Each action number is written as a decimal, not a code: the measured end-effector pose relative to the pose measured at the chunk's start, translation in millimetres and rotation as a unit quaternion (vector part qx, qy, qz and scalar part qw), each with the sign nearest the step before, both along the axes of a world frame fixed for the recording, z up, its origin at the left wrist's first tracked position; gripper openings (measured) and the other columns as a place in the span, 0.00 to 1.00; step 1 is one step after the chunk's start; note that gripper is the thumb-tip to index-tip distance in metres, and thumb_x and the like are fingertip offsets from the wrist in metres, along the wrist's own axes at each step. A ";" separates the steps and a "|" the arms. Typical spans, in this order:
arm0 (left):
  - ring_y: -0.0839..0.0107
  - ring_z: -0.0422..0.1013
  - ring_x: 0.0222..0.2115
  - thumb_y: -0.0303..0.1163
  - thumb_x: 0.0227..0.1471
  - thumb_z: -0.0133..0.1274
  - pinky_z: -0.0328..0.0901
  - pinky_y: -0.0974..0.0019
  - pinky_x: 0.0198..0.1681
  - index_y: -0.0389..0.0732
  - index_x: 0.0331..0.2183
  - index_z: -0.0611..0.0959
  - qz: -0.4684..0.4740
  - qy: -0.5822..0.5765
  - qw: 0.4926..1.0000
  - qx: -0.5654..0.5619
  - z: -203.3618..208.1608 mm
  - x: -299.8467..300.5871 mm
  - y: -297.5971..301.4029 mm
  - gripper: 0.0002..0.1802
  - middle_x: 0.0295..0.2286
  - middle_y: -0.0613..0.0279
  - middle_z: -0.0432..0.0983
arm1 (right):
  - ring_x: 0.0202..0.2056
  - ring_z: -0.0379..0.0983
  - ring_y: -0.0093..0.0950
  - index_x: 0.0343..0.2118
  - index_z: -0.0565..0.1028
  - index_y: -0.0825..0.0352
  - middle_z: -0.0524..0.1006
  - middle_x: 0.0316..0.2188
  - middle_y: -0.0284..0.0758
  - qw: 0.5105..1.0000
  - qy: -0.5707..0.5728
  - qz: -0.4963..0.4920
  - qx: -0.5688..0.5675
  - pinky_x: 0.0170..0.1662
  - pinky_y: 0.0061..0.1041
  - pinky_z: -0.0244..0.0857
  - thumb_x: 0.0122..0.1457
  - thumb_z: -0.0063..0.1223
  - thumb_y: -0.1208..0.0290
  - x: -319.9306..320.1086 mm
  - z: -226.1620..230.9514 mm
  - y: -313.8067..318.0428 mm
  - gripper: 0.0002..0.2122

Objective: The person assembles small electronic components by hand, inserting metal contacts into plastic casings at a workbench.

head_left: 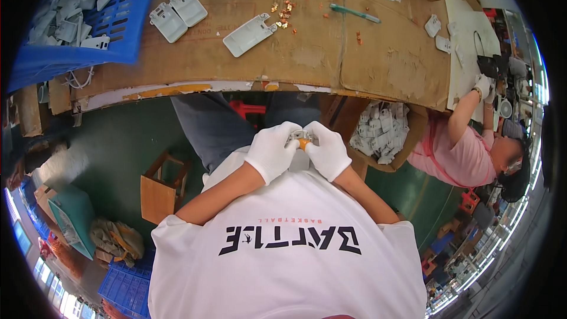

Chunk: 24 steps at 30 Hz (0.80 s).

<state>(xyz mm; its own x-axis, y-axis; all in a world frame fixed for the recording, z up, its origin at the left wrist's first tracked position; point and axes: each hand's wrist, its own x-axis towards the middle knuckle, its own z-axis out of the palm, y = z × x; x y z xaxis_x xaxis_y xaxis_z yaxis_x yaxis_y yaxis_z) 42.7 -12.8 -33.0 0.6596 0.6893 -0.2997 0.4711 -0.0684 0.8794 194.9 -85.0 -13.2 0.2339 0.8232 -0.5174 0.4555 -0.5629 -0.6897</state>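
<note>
My left hand [271, 152] and my right hand [328, 151], both in white gloves, meet in front of my chest, below the table edge. Between them they grip a small grey plastic part [299, 135], mostly covered by the fingers. An orange-yellow spot [303, 143] shows between the thumbs; whether it belongs to the part or covers a fingertip I cannot tell. On the table ahead lie a pale grey plastic housing [250, 35] and two more side by side, one of them the left housing [168, 22]. Small copper-coloured pieces [284, 15] are scattered beside them.
A blue crate [77, 56] of grey parts stands at the left of the cardboard-covered table [390, 53]. A green pen [354, 13] lies farther back. Right of my legs is a cardboard box [418, 136] of pale parts. A co-worker in pink [455, 147] works at the right.
</note>
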 end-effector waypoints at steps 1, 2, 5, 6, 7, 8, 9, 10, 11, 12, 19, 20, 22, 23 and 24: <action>0.53 0.77 0.32 0.26 0.49 0.54 0.71 0.60 0.36 0.39 0.38 0.80 -0.004 -0.001 1.000 -0.002 0.3 0.6 -0.6 0.11 0.29 0.49 0.79 | 0.30 0.76 0.45 0.35 0.75 0.65 0.76 0.25 0.47 1.000 -0.001 -0.004 -0.002 0.34 0.36 0.68 0.53 0.53 0.74 0.4 2.5 -1.5 0.07; 0.53 0.77 0.31 0.25 0.49 0.54 0.71 0.60 0.35 0.39 0.38 0.79 -0.005 0.015 1.000 -0.001 1.9 1.7 -0.7 0.10 0.29 0.50 0.79 | 0.31 0.76 0.45 0.36 0.75 0.65 0.77 0.26 0.47 1.000 0.002 0.007 -0.001 0.34 0.36 0.68 0.53 0.52 0.74 1.7 4.4 -2.9 0.08; 0.52 0.76 0.31 0.26 0.50 0.52 0.70 0.57 0.34 0.40 0.35 0.79 -0.006 0.036 0.999 0.001 2.7 2.0 -0.4 0.08 0.28 0.50 0.79 | 0.32 0.75 0.46 0.40 0.75 0.64 0.77 0.28 0.48 0.999 0.013 0.032 -0.006 0.35 0.37 0.68 0.54 0.49 0.75 -0.2 11.1 -4.5 0.10; 0.50 0.76 0.30 0.26 0.50 0.51 0.70 0.53 0.34 0.41 0.34 0.78 -0.003 0.043 0.999 -0.002 2.5 0.9 -0.2 0.06 0.27 0.50 0.78 | 0.32 0.75 0.47 0.39 0.74 0.64 0.77 0.28 0.48 0.999 0.011 0.031 -0.021 0.35 0.38 0.68 0.53 0.48 0.75 -3.1 14.7 -3.1 0.10; 0.50 0.76 0.30 0.26 0.50 0.51 0.70 0.53 0.34 0.41 0.34 0.78 -0.003 0.040 0.999 0.005 3.2 1.4 -0.1 0.06 0.27 0.50 0.78 | 0.32 0.75 0.47 0.39 0.74 0.64 0.76 0.28 0.48 0.999 -0.010 0.036 0.000 0.35 0.39 0.68 0.53 0.48 0.75 -4.4 18.2 -5.4 0.09; 0.50 0.76 0.31 0.26 0.50 0.51 0.70 0.52 0.35 0.41 0.34 0.78 -0.015 0.031 0.999 -0.002 3.6 1.8 0.2 0.06 0.27 0.49 0.78 | 0.32 0.74 0.47 0.38 0.74 0.64 0.76 0.27 0.47 0.998 -0.031 0.040 0.021 0.35 0.40 0.68 0.53 0.48 0.75 -5.8 21.8 -7.9 0.09; 0.50 0.76 0.31 0.26 0.50 0.51 0.70 0.52 0.35 0.41 0.33 0.77 -0.027 0.023 0.999 -0.008 4.5 2.1 0.0 0.05 0.27 0.49 0.79 | 0.31 0.74 0.48 0.37 0.73 0.64 0.76 0.27 0.46 0.998 -0.042 0.043 0.030 0.35 0.41 0.67 0.53 0.49 0.74 -7.2 24.9 -10.2 0.08; 0.49 0.76 0.31 0.26 0.51 0.52 0.69 0.52 0.36 0.41 0.33 0.77 -0.024 0.020 0.999 -0.016 5.8 2.5 -3.6 0.05 0.27 0.49 0.79 | 0.32 0.74 0.48 0.37 0.73 0.64 0.76 0.29 0.46 0.997 -0.047 0.051 0.027 0.35 0.41 0.68 0.53 0.49 0.73 -8.1 24.4 -12.8 0.08; 0.49 0.76 0.31 0.26 0.51 0.52 0.69 0.52 0.36 0.41 0.33 0.77 -0.023 0.018 1.000 -0.011 6.3 2.6 -4.2 0.05 0.27 0.49 0.79 | 0.32 0.74 0.48 0.36 0.73 0.64 0.76 0.30 0.45 0.997 -0.053 0.058 0.024 0.35 0.41 0.68 0.53 0.50 0.73 -8.6 24.0 -14.0 0.08; 0.49 0.76 0.32 0.26 0.51 0.52 0.69 0.52 0.36 0.40 0.33 0.77 -0.024 0.036 0.999 -0.016 6.7 3.1 -3.5 0.05 0.27 0.49 0.79 | 0.34 0.74 0.46 0.37 0.73 0.63 0.76 0.32 0.43 0.997 -0.053 0.057 0.016 0.37 0.40 0.68 0.53 0.50 0.72 -11.1 25.7 -10.7 0.08; 0.53 0.73 0.40 0.31 0.44 0.60 0.68 0.60 0.44 0.37 0.43 0.76 0.089 -0.095 0.989 0.069 37.0 18.1 61.4 0.22 0.39 0.47 0.75 | 0.35 0.77 0.38 0.36 0.76 0.67 0.78 0.33 0.42 0.919 -0.226 -0.080 0.313 0.41 0.31 0.70 0.54 0.50 0.77 79.5 24.7 43.6 0.07; 0.52 0.72 0.41 0.30 0.43 0.60 0.67 0.59 0.45 0.38 0.44 0.76 0.138 -0.055 0.968 0.204 49.6 14.4 89.9 0.23 0.40 0.48 0.74 | 0.35 0.78 0.40 0.36 0.76 0.65 0.79 0.32 0.43 0.907 -0.243 -0.206 0.275 0.39 0.35 0.70 0.55 0.48 0.76 117.4 36.8 63.2 0.07; 0.51 0.70 0.44 0.28 0.44 0.58 0.64 0.56 0.50 0.38 0.49 0.74 0.222 0.058 0.872 0.433 28.3 2.1 155.7 0.27 0.43 0.49 0.73 | 0.40 0.75 0.48 0.43 0.76 0.62 0.79 0.37 0.47 0.840 -0.428 -0.245 0.228 0.42 0.41 0.68 0.60 0.43 0.74 227.0 16.7 81.8 0.11; 0.50 0.67 0.47 0.30 0.46 0.59 0.62 0.54 0.53 0.39 0.48 0.75 0.247 0.161 0.792 0.534 14.2 -13.0 187.9 0.25 0.47 0.51 0.71 | 0.40 0.75 0.49 0.45 0.76 0.62 0.78 0.38 0.48 0.842 -0.453 -0.239 0.170 0.42 0.42 0.67 0.60 0.45 0.70 265.3 15.1 92.8 0.12; 0.51 0.62 0.51 0.35 0.47 0.59 0.61 0.54 0.53 0.41 0.47 0.76 0.225 0.260 0.763 0.548 9.7 -20.0 208.9 0.24 0.51 0.54 0.68 | 0.40 0.75 0.47 0.44 0.76 0.61 0.78 0.38 0.48 0.835 -0.481 -0.244 0.109 0.42 0.43 0.68 0.60 0.48 0.64 313.6 1.6 92.8 0.13</action>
